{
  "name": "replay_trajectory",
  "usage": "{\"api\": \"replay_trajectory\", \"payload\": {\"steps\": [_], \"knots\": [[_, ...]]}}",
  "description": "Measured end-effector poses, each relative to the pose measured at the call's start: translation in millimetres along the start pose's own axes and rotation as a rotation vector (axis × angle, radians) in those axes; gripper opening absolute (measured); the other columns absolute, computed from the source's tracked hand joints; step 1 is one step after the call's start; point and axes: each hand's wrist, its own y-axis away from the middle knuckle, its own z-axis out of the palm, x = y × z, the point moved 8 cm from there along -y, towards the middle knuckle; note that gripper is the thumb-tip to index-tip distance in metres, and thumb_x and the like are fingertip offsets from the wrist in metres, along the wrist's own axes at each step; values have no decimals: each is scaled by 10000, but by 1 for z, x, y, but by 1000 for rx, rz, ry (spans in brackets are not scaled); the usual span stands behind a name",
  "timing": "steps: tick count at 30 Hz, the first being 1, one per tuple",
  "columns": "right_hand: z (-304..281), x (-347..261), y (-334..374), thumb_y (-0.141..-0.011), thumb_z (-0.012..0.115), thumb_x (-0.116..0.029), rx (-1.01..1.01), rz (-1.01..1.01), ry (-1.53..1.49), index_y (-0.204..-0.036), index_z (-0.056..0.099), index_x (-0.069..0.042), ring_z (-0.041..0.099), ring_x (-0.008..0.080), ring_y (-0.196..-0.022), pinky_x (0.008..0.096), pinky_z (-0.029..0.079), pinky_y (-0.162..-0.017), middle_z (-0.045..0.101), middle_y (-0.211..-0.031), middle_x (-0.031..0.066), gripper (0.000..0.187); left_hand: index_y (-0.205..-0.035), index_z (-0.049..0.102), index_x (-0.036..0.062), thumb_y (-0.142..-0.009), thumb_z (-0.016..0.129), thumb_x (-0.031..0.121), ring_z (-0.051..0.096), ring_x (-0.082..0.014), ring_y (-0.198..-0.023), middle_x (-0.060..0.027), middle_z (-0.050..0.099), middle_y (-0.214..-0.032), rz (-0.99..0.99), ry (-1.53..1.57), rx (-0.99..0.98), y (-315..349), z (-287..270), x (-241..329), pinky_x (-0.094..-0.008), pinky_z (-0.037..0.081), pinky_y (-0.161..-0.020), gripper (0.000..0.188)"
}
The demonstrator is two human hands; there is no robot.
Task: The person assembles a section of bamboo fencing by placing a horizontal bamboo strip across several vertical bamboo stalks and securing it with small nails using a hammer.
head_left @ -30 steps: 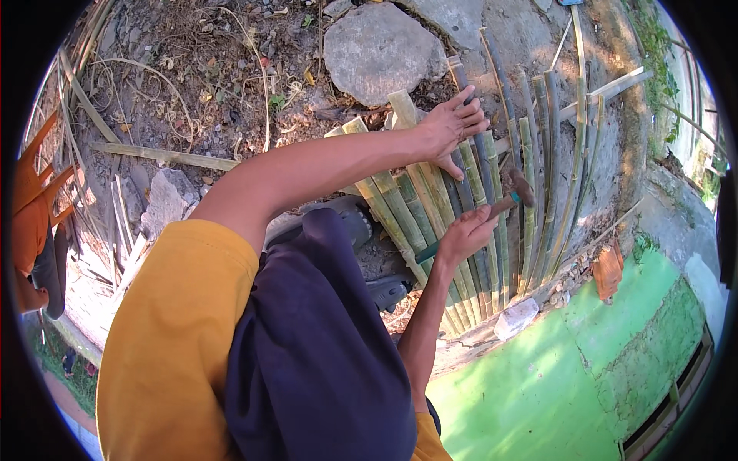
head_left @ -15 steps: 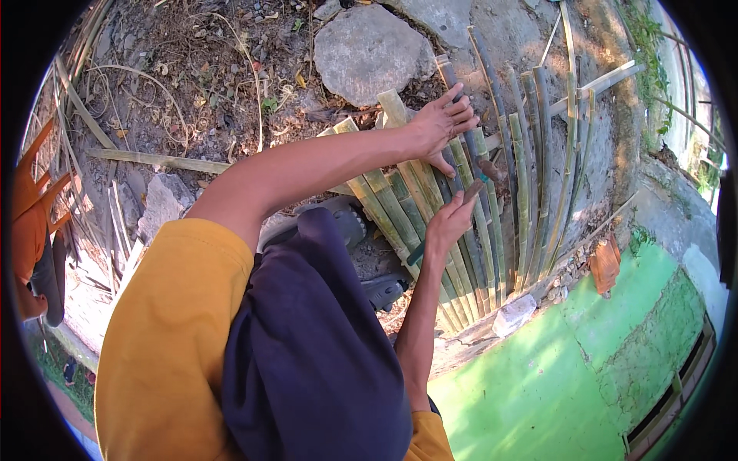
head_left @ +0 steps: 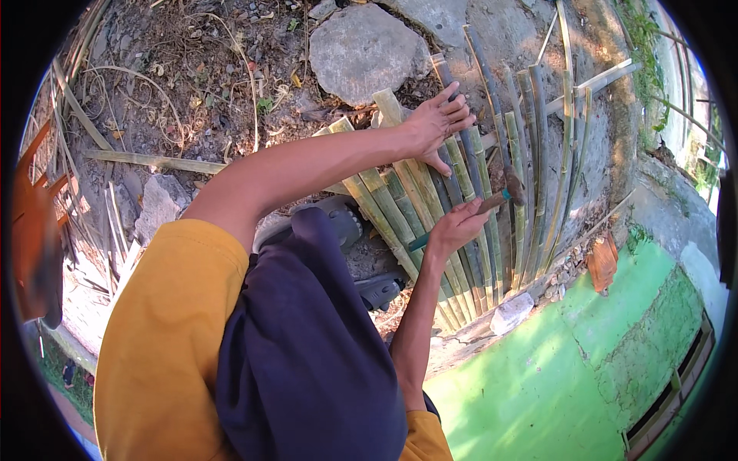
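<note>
A row of split bamboo slats (head_left: 377, 192) fans out in front of me, their lower ends close together along a low ledge. My left hand (head_left: 440, 123) is closed around the upper part of a dark bamboo slat (head_left: 443, 71), thumb on the near side and fingers over the far side. In my right hand (head_left: 459, 227) is a hammer with a wooden handle (head_left: 490, 203), green at its tail, and a rusty brown head (head_left: 513, 187). The hammer head is over the slats just right of my left hand.
A flat stone slab (head_left: 369, 54) lies beyond the slats, and a pale rock (head_left: 512, 313) sits by their lower ends. To the right are a green-painted surface (head_left: 538, 361) and a broken orange piece (head_left: 603, 263). A person in orange (head_left: 38, 246) is at the far left.
My right hand and the hammer have swung a little to the right and nearer, away from my left hand. My left hand keeps its place on the slat. The person in orange has moved.
</note>
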Motion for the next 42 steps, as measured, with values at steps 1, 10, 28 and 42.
{"api": "replay_trajectory", "payload": {"steps": [1,10,28,42], "knots": [[1,9,-4,-1161,486,-265,7,-3,2,-1209,612,69,604,321,-637,483,446,-630,603,-726,189,360,-1679,320,39,-727,524,1029,253,-337,-1583,-126,459,-1525,4,1,7,0,0,1,-607,-72,-1361,1388],[10,3,-1,-1166,486,-280,-112,-26,1,-1127,595,63,538,204,-597,411,423,-579,521,-672,89,362,-1690,312,43,-728,515,1030,264,-341,-1587,-133,463,-1549,-8,-6,32,5,-2,-2,-606,-67,-1363,1393],[3,13,-4,-1171,478,-272,-98,21,-33,-1194,629,59,515,165,-587,381,410,-556,508,-683,48,365,-1690,310,44,-725,528,1023,288,-358,-1572,-149,468,-1540,1,-3,-35,-5,-7,5,-600,-63,-1362,1392],[-18,64,-3,-1177,500,-307,-47,107,-121,-1148,608,-35,471,104,-545,287,368,-497,518,-709,13,293,-1688,300,40,-793,577,946,269,-402,-1584,-193,452,-1554,-2,63,77,7,-9,0,-625,-38,-1354,1303]]}}
